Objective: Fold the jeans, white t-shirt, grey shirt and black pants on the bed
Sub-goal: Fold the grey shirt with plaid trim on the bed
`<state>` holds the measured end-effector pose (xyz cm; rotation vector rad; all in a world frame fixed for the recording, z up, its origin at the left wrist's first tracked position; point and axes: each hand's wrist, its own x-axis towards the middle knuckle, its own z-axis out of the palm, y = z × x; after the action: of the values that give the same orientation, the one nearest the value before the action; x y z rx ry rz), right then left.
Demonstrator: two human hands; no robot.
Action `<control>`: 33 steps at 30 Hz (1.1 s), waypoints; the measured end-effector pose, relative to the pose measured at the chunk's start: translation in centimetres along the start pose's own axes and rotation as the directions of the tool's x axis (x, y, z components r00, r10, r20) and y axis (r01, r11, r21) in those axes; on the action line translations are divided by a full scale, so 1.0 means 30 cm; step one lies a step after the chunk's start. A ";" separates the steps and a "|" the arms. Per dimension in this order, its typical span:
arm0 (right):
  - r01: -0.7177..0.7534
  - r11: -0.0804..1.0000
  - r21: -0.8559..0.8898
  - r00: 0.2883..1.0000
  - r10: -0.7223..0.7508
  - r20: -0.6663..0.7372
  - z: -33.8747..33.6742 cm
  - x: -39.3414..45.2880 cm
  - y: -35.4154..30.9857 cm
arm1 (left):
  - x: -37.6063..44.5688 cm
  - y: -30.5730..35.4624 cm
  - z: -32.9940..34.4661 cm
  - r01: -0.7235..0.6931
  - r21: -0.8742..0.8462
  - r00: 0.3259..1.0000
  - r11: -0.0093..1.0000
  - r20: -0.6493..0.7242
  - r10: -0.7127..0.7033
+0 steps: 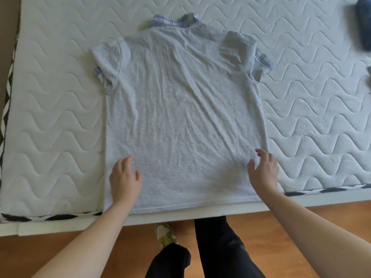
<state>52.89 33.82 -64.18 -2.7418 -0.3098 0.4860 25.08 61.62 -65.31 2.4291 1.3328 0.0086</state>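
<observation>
Grey shirt [180, 117] flat on quilted mattress [50, 117]; both hands' fingers relaxed, resting on hem; wood floor [281, 227].

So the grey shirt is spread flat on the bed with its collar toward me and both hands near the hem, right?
Not quite: the head view shows the grey shirt with its collar at the far end. It does lie flat on the bed, left hand and right hand near the hem.

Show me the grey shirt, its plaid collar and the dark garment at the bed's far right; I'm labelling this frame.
grey shirt [180, 117]: head view, middle of its back panel.
plaid collar [174, 22]: head view, centre of the collar band.
dark garment [364, 23]: head view, its visible blurred part at the frame edge.
</observation>
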 end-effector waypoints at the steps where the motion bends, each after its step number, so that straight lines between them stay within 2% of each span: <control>1: 0.059 0.998 -0.005 0.998 -0.059 0.020 0.016 0.025 -0.037 | 0.049 0.045 0.015 -0.073 0.008 0.997 0.997 0.009 0.073; 4: 0.205 0.979 -0.018 0.974 -0.201 0.108 0.071 0.105 -0.154 | 0.206 0.153 0.054 -0.254 0.027 0.967 0.967 -0.002 0.254; 6: 0.252 0.968 -0.008 0.955 -0.247 0.163 0.105 0.158 -0.237 | 0.304 0.197 0.067 -0.312 0.060 0.950 0.948 0.007 0.312; 12: 0.478 0.877 -0.048 0.859 -0.456 0.235 0.214 0.277 -0.471 | 0.570 0.169 0.109 -0.227 0.165 0.973 0.960 -0.007 0.231; 17: 0.641 0.764 -0.078 0.753 -0.605 0.256 0.305 0.384 -0.662 | 0.627 0.100 0.196 -0.217 0.220 0.975 0.951 -0.006 0.224; 30: 0.794 0.600 -0.105 0.606 -0.764 0.222 0.582 0.652 -1.277 | 0.647 0.057 0.246 -0.236 0.246 0.969 0.940 -0.013 0.247; 33: 0.804 0.580 -0.128 0.594 -0.776 0.212 0.621 0.698 -1.383 | 0.645 0.058 0.253 -0.236 0.240 0.969 0.942 -0.011 0.245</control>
<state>58.96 82.96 -71.72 -2.3796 -1.6274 0.3766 38.55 74.17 -75.10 2.7955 1.0982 -0.0395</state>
